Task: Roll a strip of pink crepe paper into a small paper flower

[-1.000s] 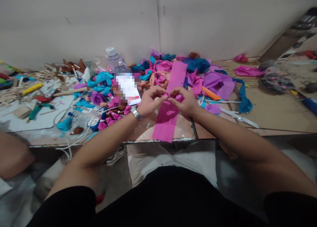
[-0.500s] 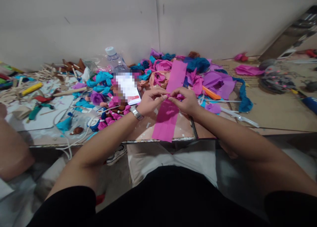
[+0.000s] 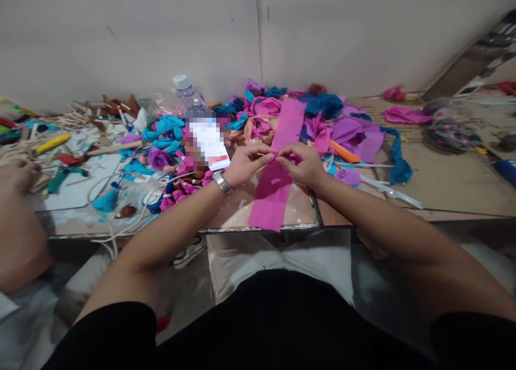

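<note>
My left hand [image 3: 249, 163] and my right hand [image 3: 301, 163] meet over the table, thumbs and forefingers closed on a small bunched piece of pink crepe paper [image 3: 273, 155]. Its exact shape is mostly covered by the fingers. Beneath them a long pink crepe paper strip [image 3: 269, 204] lies slantwise, from the heap at the back to the table's front edge. A phone [image 3: 210, 147] with a lit screen sits just left of my left hand. Right of my right hand is an orange-handled cutter [image 3: 344, 151].
Crumpled paper in blue, purple [image 3: 358, 135] and pink is heaped behind the hands. A capped plastic bottle [image 3: 188, 94] stands back left. A white cable [image 3: 133, 229] loops over the front edge. Another person's hand [image 3: 21, 175] is at far left, near green-handled pliers [image 3: 60, 181].
My two hands stay almost in place, still pinching the pink paper. At far left the other person's hand has come further into view over the table.
</note>
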The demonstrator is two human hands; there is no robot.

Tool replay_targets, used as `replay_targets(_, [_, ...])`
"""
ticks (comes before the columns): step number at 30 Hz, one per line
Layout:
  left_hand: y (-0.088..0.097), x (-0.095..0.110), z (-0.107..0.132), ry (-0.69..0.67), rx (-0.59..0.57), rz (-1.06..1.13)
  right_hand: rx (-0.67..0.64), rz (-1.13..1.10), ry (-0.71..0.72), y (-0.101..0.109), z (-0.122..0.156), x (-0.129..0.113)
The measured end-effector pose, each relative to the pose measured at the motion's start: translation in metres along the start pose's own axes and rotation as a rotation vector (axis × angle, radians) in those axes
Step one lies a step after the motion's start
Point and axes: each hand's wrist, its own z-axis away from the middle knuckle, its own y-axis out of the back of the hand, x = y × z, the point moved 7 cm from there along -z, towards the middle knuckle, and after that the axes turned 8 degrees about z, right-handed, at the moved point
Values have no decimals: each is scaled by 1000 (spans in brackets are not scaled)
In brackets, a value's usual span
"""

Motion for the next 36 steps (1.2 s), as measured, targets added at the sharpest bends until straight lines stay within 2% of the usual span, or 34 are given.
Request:
replay_targets(8, [-2,-7,2,71,-14,31,28,-21,-85,0,0,8])
replay_targets(16, [-10,1,3,9,-94,-59,10,-85,-113,-3,0,9])
replay_targets(20, [-11,2,3,23,-99,-72,-5,-87,-133,-4,1,9])
replay_targets(28, [-4,-4,2,70,-57,-79,32,-63,-31,-1,2,4])
replay_targets(32, [-6,-5,2,76,-99,-98,5,-6,18,-1,0,2])
replay_targets(36, [-10,0,1,25,-134,-117,-8,15,66,-1,0,-1])
